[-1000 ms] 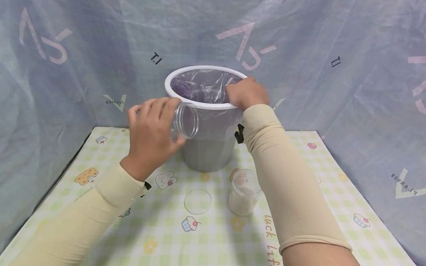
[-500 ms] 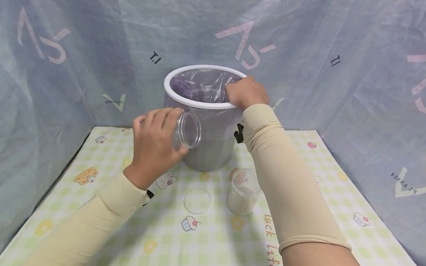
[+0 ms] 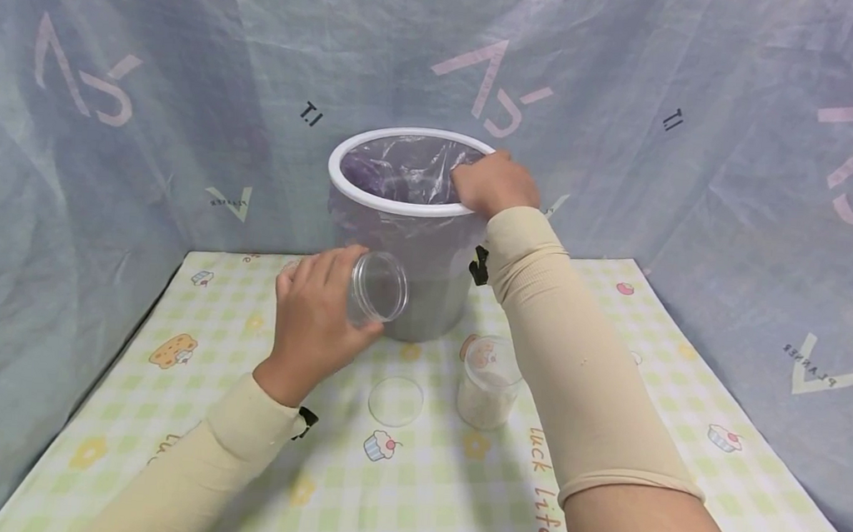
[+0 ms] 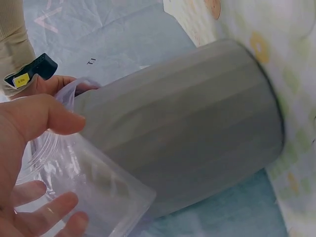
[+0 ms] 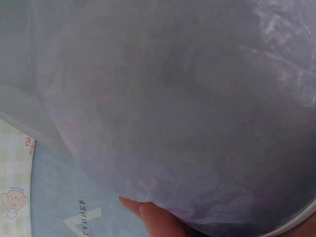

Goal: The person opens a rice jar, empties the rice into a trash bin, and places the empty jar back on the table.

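Clearly legible on the checked mat (image 3: 608, 447) covering the worktop are the orange words "Luck Life", printed among cupcake, bunny and biscuit cartoons; the pale blue sheeting (image 3: 740, 199) hung behind carries mirrored writing, of which "PLANNER" can be made out, plus large pink marks. The left hand (image 3: 317, 316) has its fingers curled round a clear plastic jar (image 3: 377, 287), held on its side above the worktop with its round open mouth turned toward the camera; the jar looks empty and see-through. It sits just in front of a grey bin (image 3: 426, 274) with a white rim, lined with a thin purplish plastic bag (image 3: 396, 172). The right hand (image 3: 495, 184) grips the bin's rim on its right side, fingers curled over the liner. On the mat near the bin stands a second clear jar (image 3: 488, 384) holding something pale, and just beside it lies a flat clear lid (image 3: 396, 402). The right forearm, in a cream sleeve, crosses over that jar.
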`<state>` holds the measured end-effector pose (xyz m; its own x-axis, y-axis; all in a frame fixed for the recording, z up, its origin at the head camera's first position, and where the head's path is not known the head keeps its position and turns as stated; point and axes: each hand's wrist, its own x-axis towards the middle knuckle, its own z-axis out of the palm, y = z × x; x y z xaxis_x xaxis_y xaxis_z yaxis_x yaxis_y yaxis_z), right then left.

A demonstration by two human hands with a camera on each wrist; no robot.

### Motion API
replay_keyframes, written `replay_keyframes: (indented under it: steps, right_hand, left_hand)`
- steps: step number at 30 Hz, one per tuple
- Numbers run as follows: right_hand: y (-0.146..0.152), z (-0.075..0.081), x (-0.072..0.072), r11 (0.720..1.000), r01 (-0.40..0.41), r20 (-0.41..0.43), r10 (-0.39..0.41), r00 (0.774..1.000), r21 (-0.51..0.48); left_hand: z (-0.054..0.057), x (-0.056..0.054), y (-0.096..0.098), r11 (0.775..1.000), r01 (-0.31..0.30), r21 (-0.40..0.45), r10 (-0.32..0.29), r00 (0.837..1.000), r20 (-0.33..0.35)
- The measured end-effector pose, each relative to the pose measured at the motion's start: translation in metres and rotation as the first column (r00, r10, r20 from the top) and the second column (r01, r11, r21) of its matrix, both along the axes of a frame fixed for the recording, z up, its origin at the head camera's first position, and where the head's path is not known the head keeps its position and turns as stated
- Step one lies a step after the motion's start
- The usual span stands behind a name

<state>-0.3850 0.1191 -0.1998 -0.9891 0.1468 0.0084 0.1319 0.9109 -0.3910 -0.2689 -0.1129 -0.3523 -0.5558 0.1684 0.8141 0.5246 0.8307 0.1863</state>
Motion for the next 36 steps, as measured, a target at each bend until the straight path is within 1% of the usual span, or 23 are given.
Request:
replay_keyframes:
  steps: [3, 7, 10, 16, 20, 24, 30, 36]
  right_hand:
    - [0.000, 0.000, 0.000, 1.000, 0.001, -0.001, -0.001, 1.000, -0.002]
    - [0.001, 0.001, 0.001, 1.000, -0.002, -0.003, 0.002, 1.000, -0.006]
    - [0.001, 0.002, 0.001, 1.000, -0.004, -0.004, 0.004, 1.000, -0.008]
    - [0.000, 0.002, 0.001, 1.000, -0.011, -0.008, 0.012, 1.000, 0.007]
    - [0.000, 0.001, 0.001, 1.000, -0.013, -0.004, 0.013, 1.000, 0.008]
    - [0.000, 0.001, 0.000, 1.000, -0.004, -0.006, 0.004, 1.000, -0.004]
    - [-0.001, 0.000, -0.001, 1.000, -0.003, 0.001, 0.003, 1.000, -0.004]
    - [-0.001, 0.000, -0.002, 1.000, -0.004, 0.001, 0.004, 1.000, -0.001]
  left_hand:
    - [-0.009, 0.001, 0.000, 1.000, 0.005, 0.024, -0.006, 0.999, 0.052]
    - [-0.020, 0.002, 0.000, 0.998, 0.015, 0.058, -0.022, 0.994, 0.105]
    - [-0.028, 0.005, 0.002, 0.997, 0.016, 0.081, -0.027, 0.990, 0.140]
    - [-0.044, 0.011, 0.004, 0.994, -0.011, 0.108, -0.012, 0.978, 0.210]
    - [-0.053, 0.013, 0.005, 0.993, -0.022, 0.120, -0.007, 0.972, 0.235]
    - [-0.059, 0.014, 0.005, 0.989, -0.015, 0.145, -0.022, 0.967, 0.252]
    - [-0.066, 0.015, 0.004, 0.979, 0.016, 0.204, -0.076, 0.954, 0.291]
    - [-0.072, 0.014, 0.003, 0.975, 0.050, 0.219, -0.116, 0.947, 0.298]
